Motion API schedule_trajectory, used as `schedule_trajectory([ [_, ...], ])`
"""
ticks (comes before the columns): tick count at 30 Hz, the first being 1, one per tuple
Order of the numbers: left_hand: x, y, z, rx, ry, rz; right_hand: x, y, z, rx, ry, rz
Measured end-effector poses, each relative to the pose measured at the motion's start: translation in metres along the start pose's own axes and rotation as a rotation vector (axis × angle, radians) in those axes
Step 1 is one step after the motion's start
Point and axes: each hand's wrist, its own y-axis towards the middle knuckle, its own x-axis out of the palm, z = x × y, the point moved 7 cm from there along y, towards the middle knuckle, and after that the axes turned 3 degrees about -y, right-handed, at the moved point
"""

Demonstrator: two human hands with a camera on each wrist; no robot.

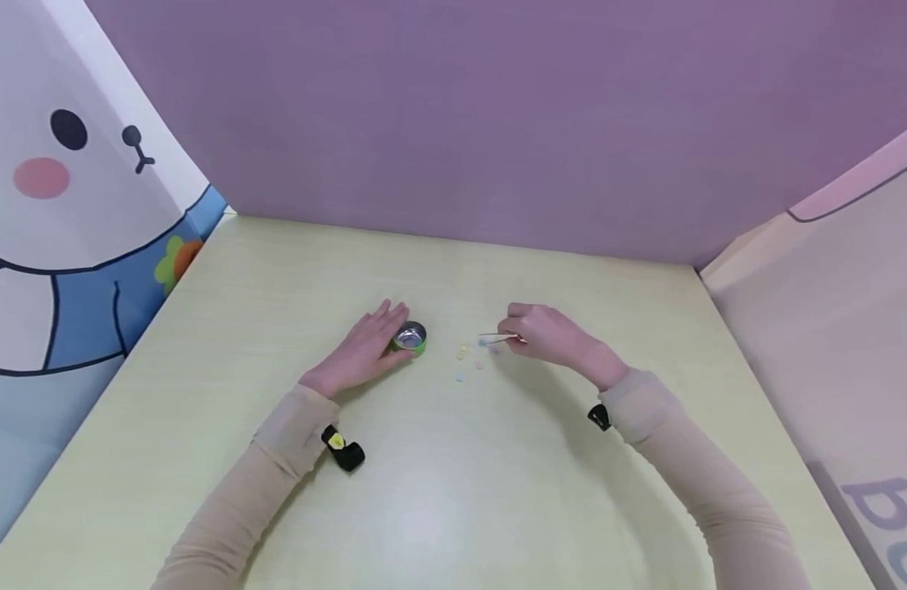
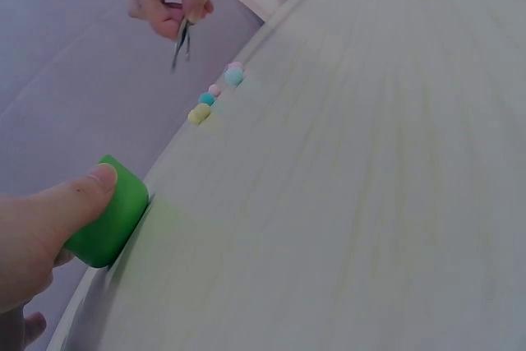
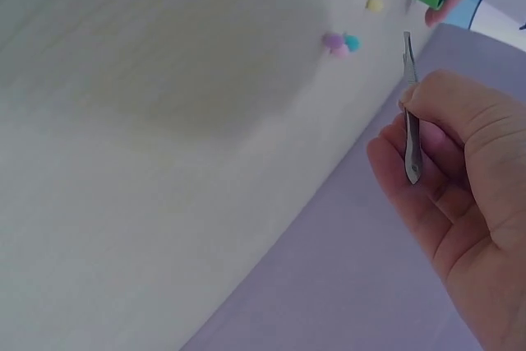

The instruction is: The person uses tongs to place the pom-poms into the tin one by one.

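In the head view, my left hand [image 1: 365, 348] holds a small round tin [image 1: 410, 337], green outside and silvery inside, between thumb and fingers. The left wrist view shows the thumb against the green wall of the tin [image 2: 115, 219]. My right hand [image 1: 549, 334] pinches metal tweezers [image 1: 501, 336] between thumb and fingers. No ball shows between the tips of the tweezers [image 3: 409, 80] in the right wrist view. Several small pastel balls lie between the hands: yellow balls [image 1: 463, 351], a pink ball [image 1: 479, 365], blue balls [image 1: 459, 378] and a purple ball [image 3: 333, 40].
The pale wooden table [image 1: 438, 492] meets a purple panel [image 1: 468, 123] at its far edge. A cartoon-printed panel [image 1: 77, 188] borders the left side, and a pale panel [image 1: 851, 344] borders the right. Black devices sit at the left wrist [image 1: 342, 448] and right wrist [image 1: 600, 416].
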Motion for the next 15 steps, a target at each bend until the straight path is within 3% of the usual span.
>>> schedule_trajectory([
  [15,-0.002,-0.005,-0.009,-0.003,0.005,0.016,0.019,-0.016,0.013,0.086,0.038,-0.087],
])
